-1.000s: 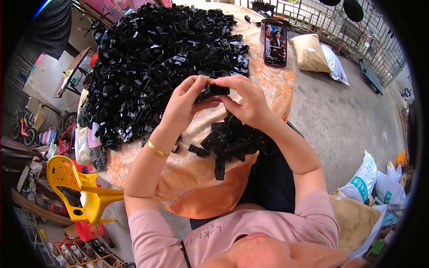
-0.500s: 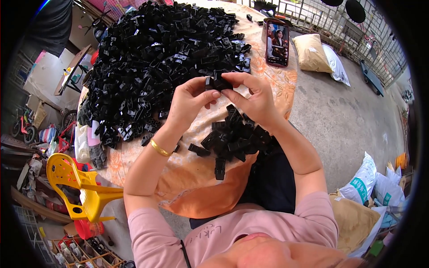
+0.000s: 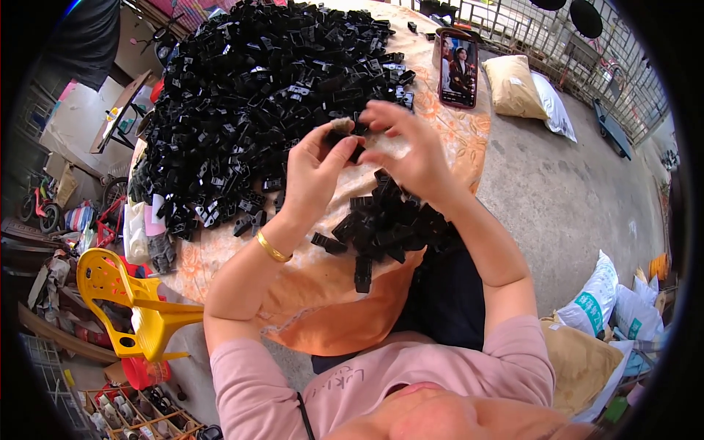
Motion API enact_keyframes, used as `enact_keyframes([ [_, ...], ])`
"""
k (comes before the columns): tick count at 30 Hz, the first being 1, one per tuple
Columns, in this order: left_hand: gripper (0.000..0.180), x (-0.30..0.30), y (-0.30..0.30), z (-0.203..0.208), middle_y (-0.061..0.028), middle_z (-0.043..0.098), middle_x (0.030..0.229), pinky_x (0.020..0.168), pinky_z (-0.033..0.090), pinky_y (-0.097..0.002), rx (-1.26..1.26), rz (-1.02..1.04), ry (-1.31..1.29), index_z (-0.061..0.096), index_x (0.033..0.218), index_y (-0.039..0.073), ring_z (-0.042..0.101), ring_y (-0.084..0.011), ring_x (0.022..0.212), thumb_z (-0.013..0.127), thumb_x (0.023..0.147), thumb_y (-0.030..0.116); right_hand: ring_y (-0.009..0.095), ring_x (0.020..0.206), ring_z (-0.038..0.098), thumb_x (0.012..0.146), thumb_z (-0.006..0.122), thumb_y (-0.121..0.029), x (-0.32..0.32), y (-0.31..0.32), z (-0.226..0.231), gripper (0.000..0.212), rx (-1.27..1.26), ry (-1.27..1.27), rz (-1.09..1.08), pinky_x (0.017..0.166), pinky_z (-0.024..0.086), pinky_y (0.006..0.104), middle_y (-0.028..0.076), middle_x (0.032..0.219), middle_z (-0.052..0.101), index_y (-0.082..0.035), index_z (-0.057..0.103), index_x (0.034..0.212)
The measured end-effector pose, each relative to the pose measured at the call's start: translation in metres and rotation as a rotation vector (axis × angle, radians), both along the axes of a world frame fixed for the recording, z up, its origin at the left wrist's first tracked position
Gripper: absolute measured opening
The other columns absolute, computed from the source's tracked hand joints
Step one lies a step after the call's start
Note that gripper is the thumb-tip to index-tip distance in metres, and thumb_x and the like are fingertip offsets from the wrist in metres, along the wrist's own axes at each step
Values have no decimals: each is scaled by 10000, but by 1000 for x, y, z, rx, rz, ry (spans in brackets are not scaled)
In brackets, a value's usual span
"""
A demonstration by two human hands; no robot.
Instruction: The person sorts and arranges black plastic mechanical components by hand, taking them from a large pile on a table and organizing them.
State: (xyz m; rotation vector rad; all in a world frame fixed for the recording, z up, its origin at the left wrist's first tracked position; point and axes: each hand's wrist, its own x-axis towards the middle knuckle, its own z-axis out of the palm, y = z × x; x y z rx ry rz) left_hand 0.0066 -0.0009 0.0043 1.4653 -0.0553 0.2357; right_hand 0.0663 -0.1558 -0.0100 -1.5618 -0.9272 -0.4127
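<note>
Black part (image 3: 334, 138) up in the left hand (image 3: 312, 172), just off the near right edge of the big heap (image 3: 264, 103); thumb and fingers pinch it, covering most of it, so its full outline can't be read. Right hand (image 3: 418, 165) farther right of the heap, fingers spread and a little blurred, nothing seen between them. Part looks like moulded plastic: probably light, stiff, smooth enough to slip a bit, not very fragile, though any thin clip or edge might snap if forced. Best hold, I'd judge: thumb against forefinger on opposite side walls, ends left free. Similar black parts make up the heap, loose on the cloth-covered counter (image 3: 220, 268), and a smaller pile (image 3: 385, 224) lies nearer the person, to the heap's lower right. Containers: tan sack (image 3: 515, 86) and white sack (image 3: 554, 106) on the floor well right of the heap, contents hidden; more white bags (image 3: 598, 293) and a brown sack (image 3: 583, 363) far to its lower right, contents also unseen. Well below the heap's left side, a red tub (image 3: 147, 372), inside not readable, and a divided wooden rack (image 3: 152, 423) with what look like shoes in its compartments.
</note>
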Motion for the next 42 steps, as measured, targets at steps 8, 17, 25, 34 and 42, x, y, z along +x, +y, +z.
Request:
enact_keyframes([
  [8,461,-21,-23,5,-74,598,847,686,471,-296,1080,-218,-240,473,1184,46,556,-190,770,659,771,131,244,872,584,769,649,-154,74,-30,-32,327,-407,-79,-230,776,460,319,120,1001,612,-18,589,1061],
  [17,288,3,-4,4,-129,566,1067,869,403,-379,1086,-145,-483,588,1031,50,489,-298,997,642,775,172,308,988,525,731,650,-139,60,-24,-24,239,-850,-85,-341,849,433,377,131,1129,529,-5,591,920],
  [25,488,38,17,-31,-164,480,1205,996,355,-364,1208,59,-391,482,1177,5,411,-320,1178,608,706,-7,323,964,549,585,695,6,63,-3,-29,310,-612,-278,90,820,460,363,150,1052,572,2,576,872],
  [34,395,29,11,-26,-107,509,994,779,426,-364,1427,151,-441,562,1041,19,485,-296,931,600,648,31,333,824,578,607,699,-12,44,-7,-27,281,-540,-159,284,728,477,353,144,906,579,8,575,859],
  [42,322,27,11,-13,-71,564,933,768,466,-293,967,201,-282,581,1027,-9,550,-205,870,667,718,22,112,837,587,794,633,-29,35,-12,-9,259,-71,340,165,743,490,244,65,966,627,11,589,1047],
])
